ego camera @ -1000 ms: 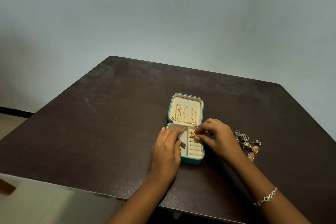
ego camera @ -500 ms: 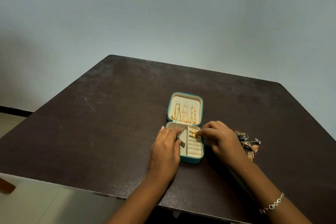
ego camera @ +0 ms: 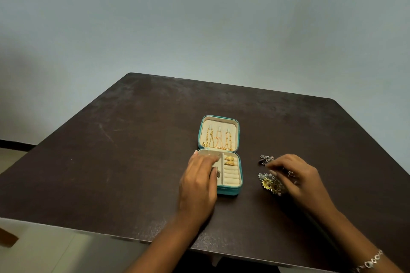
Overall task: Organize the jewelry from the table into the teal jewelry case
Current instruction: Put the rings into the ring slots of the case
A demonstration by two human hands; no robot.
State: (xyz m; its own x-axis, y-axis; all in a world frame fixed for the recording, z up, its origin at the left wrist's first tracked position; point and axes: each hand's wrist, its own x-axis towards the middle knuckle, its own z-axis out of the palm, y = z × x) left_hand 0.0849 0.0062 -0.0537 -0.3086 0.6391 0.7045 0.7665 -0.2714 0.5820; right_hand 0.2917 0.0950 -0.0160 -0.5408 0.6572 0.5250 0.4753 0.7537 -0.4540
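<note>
The teal jewelry case point(ego camera: 229, 191) lies open in the middle of the table. Gold chains point(ego camera: 218, 141) hang in its raised lid. Two gold rings point(ego camera: 229, 160) sit in the top ring rolls of the base's right side. My left hand point(ego camera: 199, 182) rests flat over the base's left compartment, fingers relaxed, hiding what is in it. To the right of the case, a pile of silver and gold jewelry point(ego camera: 271, 182) lies on the table. My right hand point(ego camera: 295, 176) hovers on that pile with bent fingers; whether it pinches a piece is hidden.
The dark brown table point(ego camera: 133, 162) has its near edge close to my forearms and its far edge by a pale wall. A silver bracelet point(ego camera: 369, 262) circles my right wrist. Bare tabletop spreads left of the case.
My right hand left the ring rolls, where a second gold ring now sits, and moved right to the jewelry pile. My left hand stayed on the case.
</note>
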